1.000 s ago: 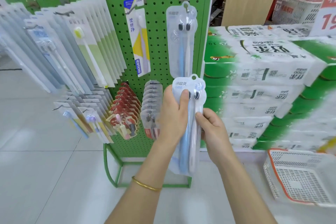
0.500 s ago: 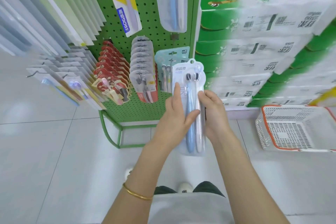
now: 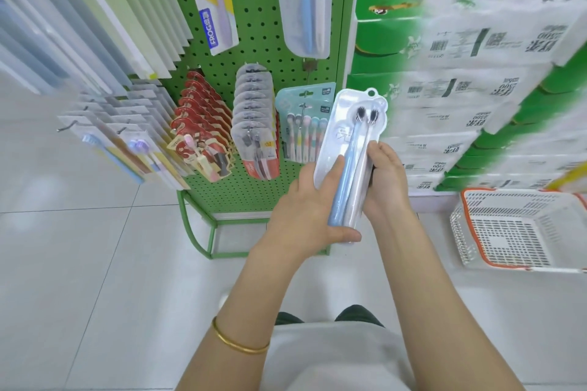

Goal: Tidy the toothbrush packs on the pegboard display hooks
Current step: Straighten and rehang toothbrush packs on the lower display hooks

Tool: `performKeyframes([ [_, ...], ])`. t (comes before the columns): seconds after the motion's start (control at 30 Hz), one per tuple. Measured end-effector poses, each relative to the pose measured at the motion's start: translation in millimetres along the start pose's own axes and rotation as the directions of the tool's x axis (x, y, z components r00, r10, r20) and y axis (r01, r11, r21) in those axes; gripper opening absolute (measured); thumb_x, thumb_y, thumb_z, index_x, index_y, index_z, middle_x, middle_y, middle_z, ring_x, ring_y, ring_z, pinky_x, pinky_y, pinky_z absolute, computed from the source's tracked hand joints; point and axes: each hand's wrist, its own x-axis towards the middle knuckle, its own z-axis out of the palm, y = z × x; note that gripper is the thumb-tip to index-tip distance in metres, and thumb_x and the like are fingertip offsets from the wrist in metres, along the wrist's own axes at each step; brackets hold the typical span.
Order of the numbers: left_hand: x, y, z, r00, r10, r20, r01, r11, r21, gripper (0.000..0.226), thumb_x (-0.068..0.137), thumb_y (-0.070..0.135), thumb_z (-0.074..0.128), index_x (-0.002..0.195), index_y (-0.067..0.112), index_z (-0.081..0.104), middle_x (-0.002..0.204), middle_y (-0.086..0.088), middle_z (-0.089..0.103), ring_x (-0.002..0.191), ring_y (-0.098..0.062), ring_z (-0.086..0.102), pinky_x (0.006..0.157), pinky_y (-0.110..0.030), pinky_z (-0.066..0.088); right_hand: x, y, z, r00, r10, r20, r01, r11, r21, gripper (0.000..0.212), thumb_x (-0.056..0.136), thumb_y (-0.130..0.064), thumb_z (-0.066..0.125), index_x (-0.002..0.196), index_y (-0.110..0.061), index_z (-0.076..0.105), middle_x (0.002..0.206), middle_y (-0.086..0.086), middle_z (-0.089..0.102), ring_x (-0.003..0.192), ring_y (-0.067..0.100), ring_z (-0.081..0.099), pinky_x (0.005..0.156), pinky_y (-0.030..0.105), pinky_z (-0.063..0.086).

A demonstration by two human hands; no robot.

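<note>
Left hand point(image 3: 301, 209) cradles toothbrush pack point(image 3: 346, 124) | right hand point(image 3: 390, 181) grips its edge

Pale tiled floor point(image 3: 79, 263), stacked cartons point(image 3: 476, 41), white basket point(image 3: 459, 232)

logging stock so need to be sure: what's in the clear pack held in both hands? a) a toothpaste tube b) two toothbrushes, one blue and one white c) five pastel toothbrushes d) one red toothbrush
B: the clear pack, gripped by the left hand and right hand, shows a blue toothbrush beside a white toothbrush, both with dark bristles.
</note>
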Motion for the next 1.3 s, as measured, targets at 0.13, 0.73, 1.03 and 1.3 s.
performKeyframes([
  [0.13,4.7,4.6,-4.1,1.0,-0.007,-0.029,0.011,0.991,0.136,0.113,0.07,0.062,0.07,0.152,0.03,-0.002,0.154,-0.006,0.001,0.136,-0.027,0.017,0.109,-0.037,0.026,-0.3,-2.0,3.5,1.0,0.002,-0.014,-0.002,1.0,-0.007,0.023,0.099,-0.015,0.049,0.075,-0.014,0.05,0.059,-0.005,0.06,0.058,0.013,0.057,0.063,0.029,0.049],
  [0.73,26.6,-5.9,-13.5,0.986,-0.163,-0.025,0.067,0.534,-0.843,0.045,0.075,-0.012,0.059,0.104,0.021,0.058,0.107,0.0,0.068,0.102,-0.017,0.063,0.085,-0.027,0.051,4.2,-19.9,2.3,0.994,-0.058,0.088,0.084,0.943,-0.321,0.021,0.095,-0.014,0.053,0.116,-0.015,0.054,0.104,0.001,0.063,0.085,0.013,0.06,0.074,0.025,0.05],
  [1.03,30.6,-7.7,-17.0,0.955,-0.289,-0.069,0.039,0.354,-0.934,0.024,0.082,0.004,0.07,0.102,0.018,0.069,0.097,0.001,0.074,0.083,-0.011,0.07,0.074,-0.025,0.057,-0.2,-18.6,9.3,0.948,-0.041,0.317,0.154,0.928,-0.34,0.012,0.094,-0.004,0.052,0.101,-0.006,0.062,0.088,0.003,0.07,0.073,0.012,0.066,0.061,0.022,0.052],
  [1.3,34.9,-7.7,-37.8,0.921,-0.377,-0.1,0.047,0.362,-0.931,0.008,0.093,0.031,0.059,0.093,0.026,0.065,0.092,0.005,0.073,0.082,-0.01,0.071,0.072,-0.027,0.058,-1.5,-20.9,12.0,0.905,0.009,0.425,0.145,0.934,-0.328,0.011,0.092,-0.006,0.054,0.098,-0.007,0.063,0.085,0.003,0.071,0.072,0.014,0.066,0.06,0.023,0.051],
])
